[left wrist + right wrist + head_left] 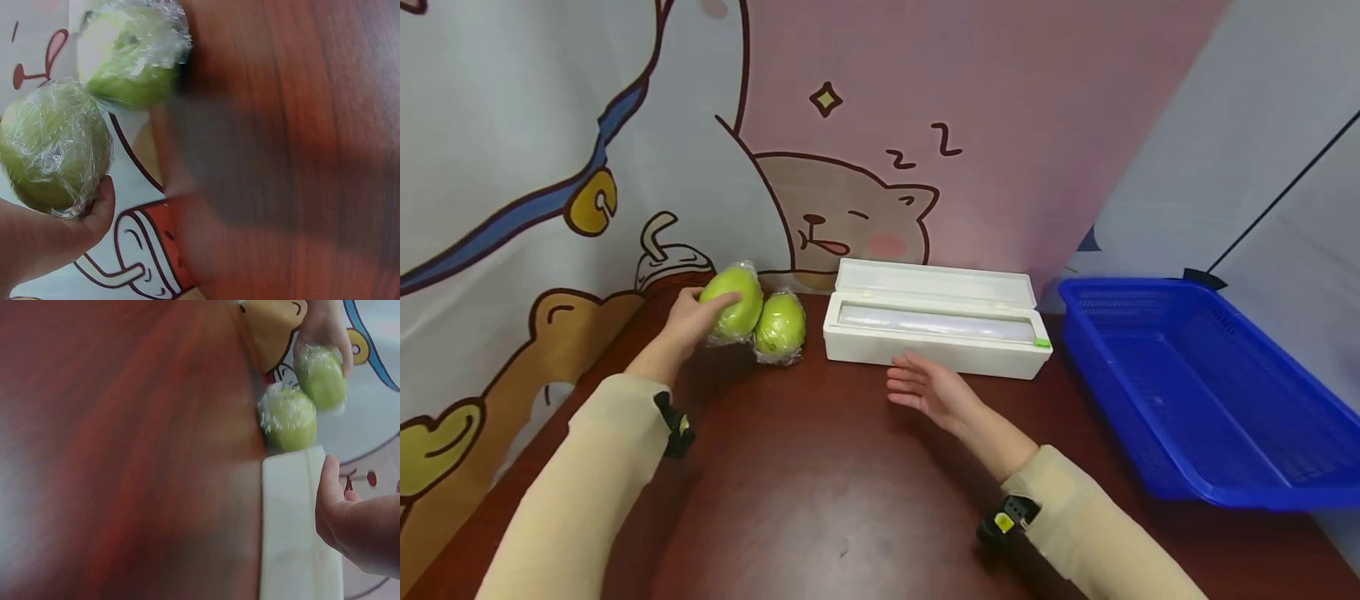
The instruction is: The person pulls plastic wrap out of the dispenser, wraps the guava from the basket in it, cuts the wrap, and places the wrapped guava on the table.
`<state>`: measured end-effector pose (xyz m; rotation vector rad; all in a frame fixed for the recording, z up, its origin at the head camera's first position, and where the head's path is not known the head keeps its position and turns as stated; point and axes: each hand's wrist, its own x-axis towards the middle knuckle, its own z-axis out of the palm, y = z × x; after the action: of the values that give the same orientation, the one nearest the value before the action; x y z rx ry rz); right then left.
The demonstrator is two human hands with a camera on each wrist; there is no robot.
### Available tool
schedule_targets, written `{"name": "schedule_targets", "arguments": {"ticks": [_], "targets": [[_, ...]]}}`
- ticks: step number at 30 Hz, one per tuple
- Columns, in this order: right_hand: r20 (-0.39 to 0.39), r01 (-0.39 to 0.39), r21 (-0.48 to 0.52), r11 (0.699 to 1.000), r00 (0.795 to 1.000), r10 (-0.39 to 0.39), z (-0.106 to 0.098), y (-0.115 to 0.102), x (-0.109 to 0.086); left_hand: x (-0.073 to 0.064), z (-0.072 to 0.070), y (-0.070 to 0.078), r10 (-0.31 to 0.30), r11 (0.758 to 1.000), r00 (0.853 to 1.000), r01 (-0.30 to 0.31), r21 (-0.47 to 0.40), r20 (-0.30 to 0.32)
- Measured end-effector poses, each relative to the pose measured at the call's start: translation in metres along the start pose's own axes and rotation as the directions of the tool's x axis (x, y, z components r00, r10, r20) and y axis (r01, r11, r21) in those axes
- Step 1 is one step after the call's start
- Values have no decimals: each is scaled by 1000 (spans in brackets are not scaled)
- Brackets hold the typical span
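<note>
My left hand (688, 321) grips a round green fruit (737, 300) wrapped in clear plastic film, held at the back left of the table. Right beside it, a second wrapped green fruit (780, 327) sits on the tabletop. Both fruits (56, 150) show crinkled film in the left wrist view. My right hand (934, 390) holds nothing; its fingers are extended in front of a long white cling film box (936, 354). The box's lid (934, 283) is raised, and a roll of film (932, 323) lies inside. A small green piece (1042, 342) sits at its right end.
A blue plastic basket (1131, 421) stands on the right side of the dark reddish-brown table (820, 475). Behind the table hangs a cloth backdrop (1000, 150) printed with cartoon animals, close to the box and fruits.
</note>
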<state>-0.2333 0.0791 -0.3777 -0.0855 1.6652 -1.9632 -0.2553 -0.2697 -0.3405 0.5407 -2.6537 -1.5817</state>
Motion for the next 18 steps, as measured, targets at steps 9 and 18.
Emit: {"name": "schedule_targets", "arguments": {"ticks": [9, 18], "targets": [[37, 16, 63, 998, 999, -19, 81, -31, 60, -8, 6, 15, 3, 997, 999, 0, -77, 43], [48, 39, 54, 998, 998, -41, 155, -36, 94, -17, 0, 13, 12, 997, 999, -10, -73, 34]]}}
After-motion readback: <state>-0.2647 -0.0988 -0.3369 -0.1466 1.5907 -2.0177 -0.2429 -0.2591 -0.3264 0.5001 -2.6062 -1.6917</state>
